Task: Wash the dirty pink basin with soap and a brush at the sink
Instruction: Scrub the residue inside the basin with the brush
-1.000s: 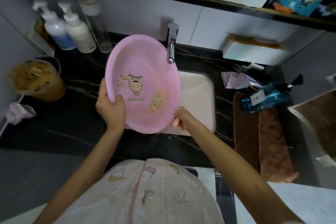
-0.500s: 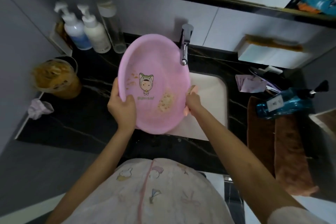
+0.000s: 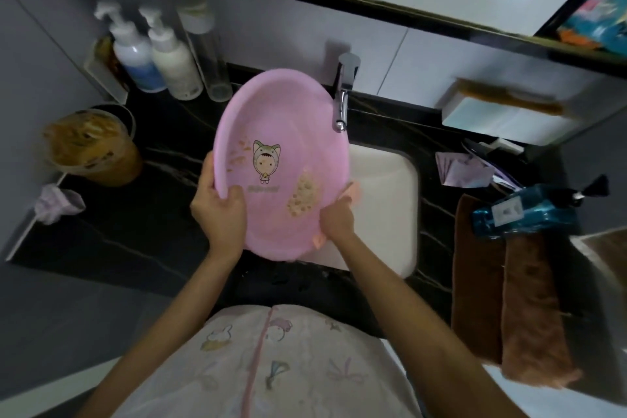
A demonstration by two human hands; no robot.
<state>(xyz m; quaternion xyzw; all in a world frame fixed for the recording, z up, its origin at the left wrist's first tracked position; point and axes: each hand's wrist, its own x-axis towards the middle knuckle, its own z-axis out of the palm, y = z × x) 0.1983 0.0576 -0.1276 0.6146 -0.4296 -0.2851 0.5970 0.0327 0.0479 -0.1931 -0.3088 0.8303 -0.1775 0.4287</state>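
While the left hand (image 3: 220, 214) keeps the same hold on the pink basin (image 3: 288, 119), we note that the right hand (image 3: 337, 219) has climbed. A second ago it sat under the basin's lowest edge. Now it is on the side of the rim nearer the faucet (image 3: 342, 102), well below the spout. The basin is held in the air below and left of the faucet, tipped up toward us with its inside showing. Its upper rim is just beside the spout, and its lower part hangs over the near-left part of the sink (image 3: 386, 187). The left fingers (image 3: 207, 170) wrap behind the rim with the thumb pressed on the inner wall, pinching the rim. The right fingers are curled round a small salmon-pink thing (image 3: 353, 193) that shows above and below the fist. It is likely the brush, though we cannot tell its form. The dirt is unchanged: a large tan patch (image 3: 302, 195) lies below the faucet, close to the right hand, and smaller smears sit left of the printed cartoon figure (image 3: 266, 159). We see no water at the faucet and no suds. The pump bottles (image 3: 152, 58) stand on the surface (image 3: 135, 241) well left of the faucet. Our reading is that the scrubber now sits beside the big patch, so scrubbing looks about to start. Wetting and soaping do not appear done, so the task is still early.
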